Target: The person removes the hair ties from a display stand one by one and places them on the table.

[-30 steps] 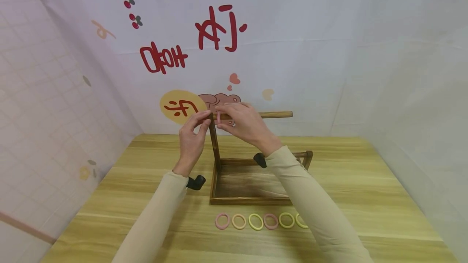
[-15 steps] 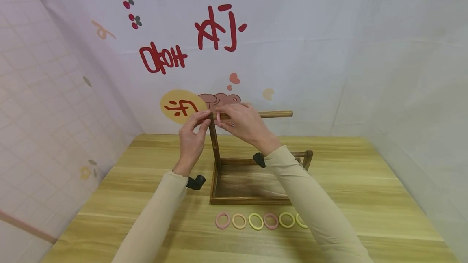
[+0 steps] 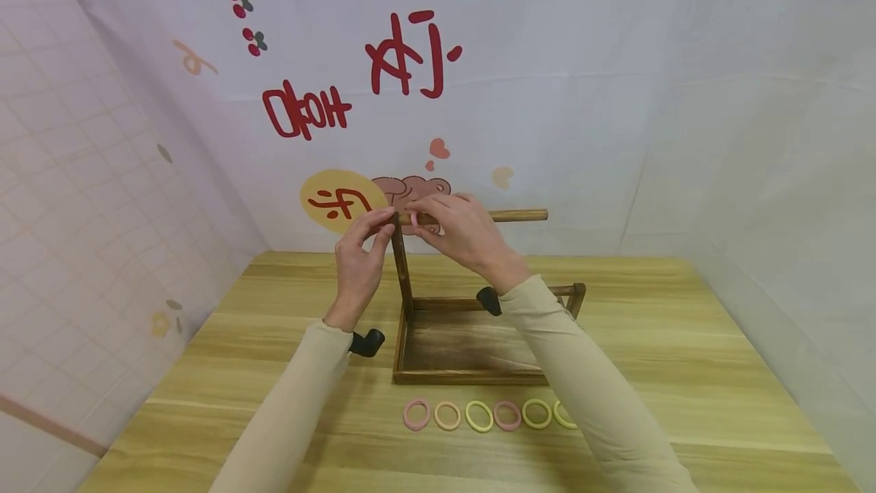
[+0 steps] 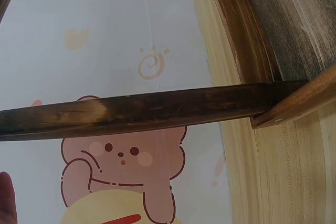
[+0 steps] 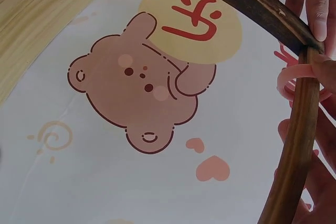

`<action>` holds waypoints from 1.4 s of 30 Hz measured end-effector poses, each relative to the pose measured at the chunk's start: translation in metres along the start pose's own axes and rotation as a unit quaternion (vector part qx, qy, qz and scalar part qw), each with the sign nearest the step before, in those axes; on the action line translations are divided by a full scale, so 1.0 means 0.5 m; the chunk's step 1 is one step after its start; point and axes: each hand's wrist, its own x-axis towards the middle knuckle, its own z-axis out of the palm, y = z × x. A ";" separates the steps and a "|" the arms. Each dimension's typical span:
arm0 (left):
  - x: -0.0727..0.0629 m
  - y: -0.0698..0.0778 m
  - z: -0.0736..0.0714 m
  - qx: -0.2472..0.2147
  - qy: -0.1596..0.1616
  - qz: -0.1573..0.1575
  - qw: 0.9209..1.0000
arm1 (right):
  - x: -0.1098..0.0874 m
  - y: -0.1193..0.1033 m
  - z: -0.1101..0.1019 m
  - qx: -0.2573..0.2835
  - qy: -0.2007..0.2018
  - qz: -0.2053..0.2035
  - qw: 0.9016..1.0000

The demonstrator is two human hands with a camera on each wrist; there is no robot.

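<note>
In the head view a brown wooden rack (image 3: 404,272) stands on the table, with an upright post and a horizontal bar (image 3: 516,215) reaching right from its top. My left hand (image 3: 359,257) holds the top corner of the post between thumb and fingers. Close to that corner, my right hand (image 3: 465,234) pinches a pink ring (image 3: 414,218) on the bar. The right wrist view shows the pink ring (image 5: 288,72) looped around the bar, with the fingers behind it. Only a fingertip of the left hand (image 4: 6,200) shows in the left wrist view, below the dark post (image 4: 157,109).
Several rings lie in a row in front of the rack: pink (image 3: 407,423), pale orange (image 3: 437,424), yellow (image 3: 470,424) and others; my right sleeve partly covers the last. The rack's tray base (image 3: 472,377) has a low rail at right. A printed cloth (image 3: 582,135) hangs behind.
My right hand and the pink ring have shifted slightly to the right along the bar, away from the corner. The left hand stays in place.
</note>
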 end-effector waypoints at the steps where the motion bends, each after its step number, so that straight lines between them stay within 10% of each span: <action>1: 0.000 0.000 0.000 0.000 0.000 -0.001 1.000 | -0.001 0.001 0.000 0.000 0.002 0.000 1.000; 42: -0.001 0.005 0.001 -0.005 0.003 -0.010 1.000 | -0.033 0.022 -0.039 0.018 0.008 0.045 0.999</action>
